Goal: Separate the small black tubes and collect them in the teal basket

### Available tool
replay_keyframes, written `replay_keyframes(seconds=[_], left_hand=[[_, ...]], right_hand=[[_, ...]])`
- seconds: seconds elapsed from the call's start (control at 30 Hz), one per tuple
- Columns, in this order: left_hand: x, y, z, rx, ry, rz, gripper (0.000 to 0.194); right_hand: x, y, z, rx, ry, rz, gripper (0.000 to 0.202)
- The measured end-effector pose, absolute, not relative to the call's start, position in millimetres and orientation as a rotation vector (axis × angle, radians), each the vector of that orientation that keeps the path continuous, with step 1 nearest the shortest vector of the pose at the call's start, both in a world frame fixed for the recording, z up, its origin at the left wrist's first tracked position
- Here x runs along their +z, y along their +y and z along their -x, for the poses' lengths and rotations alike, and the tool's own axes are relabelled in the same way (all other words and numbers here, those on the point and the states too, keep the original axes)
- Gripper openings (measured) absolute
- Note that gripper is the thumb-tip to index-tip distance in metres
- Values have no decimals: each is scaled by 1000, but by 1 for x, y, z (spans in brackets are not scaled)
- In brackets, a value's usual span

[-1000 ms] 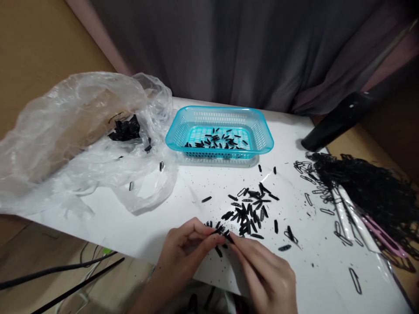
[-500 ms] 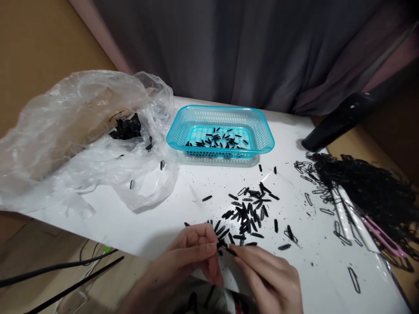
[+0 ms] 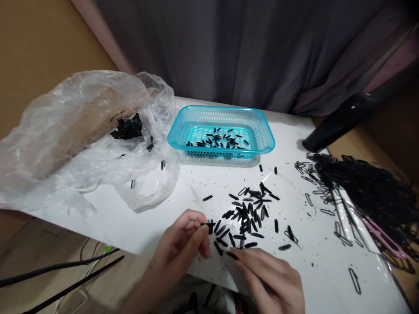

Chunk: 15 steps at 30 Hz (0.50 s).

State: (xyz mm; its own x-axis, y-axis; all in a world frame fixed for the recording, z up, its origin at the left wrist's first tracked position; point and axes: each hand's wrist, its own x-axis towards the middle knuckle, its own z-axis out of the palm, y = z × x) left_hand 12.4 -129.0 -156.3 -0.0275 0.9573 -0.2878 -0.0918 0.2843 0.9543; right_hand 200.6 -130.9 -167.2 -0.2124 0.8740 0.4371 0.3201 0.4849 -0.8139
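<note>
My left hand (image 3: 185,240) pinches a small black strip-like piece (image 3: 209,226) between thumb and fingertips, just above the table. To its right, my right hand (image 3: 270,277) is closed around a slim dark item (image 3: 231,254) with a pale tip; the fingers cover most of it, so I cannot tell its kind. A loose pile of small, long black pieces (image 3: 248,213) lies just beyond both hands. More such pieces (image 3: 225,141) rest inside a turquoise plastic basket (image 3: 221,151) farther back.
A crumpled clear plastic bag (image 3: 81,144) with a black bundle (image 3: 128,127) covers the table's left. On the right are a tangled heap of black loops (image 3: 366,183), a pink-handled tool (image 3: 386,240) and a black cylinder (image 3: 337,122). Black crumbs dot the white table (image 3: 183,192).
My hands have come apart. The left one moved up and left with the black piece in its fingertips, while the right stayed almost in place with its slim item.
</note>
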Motion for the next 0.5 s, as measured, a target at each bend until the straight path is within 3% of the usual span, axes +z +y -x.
replay_keyframes(seconds=[0.5], left_hand=[[-155, -127, -18, 1013, 1339, -754, 31]], right_hand=[[-174, -130, -198, 555, -1772, 1042, 21]])
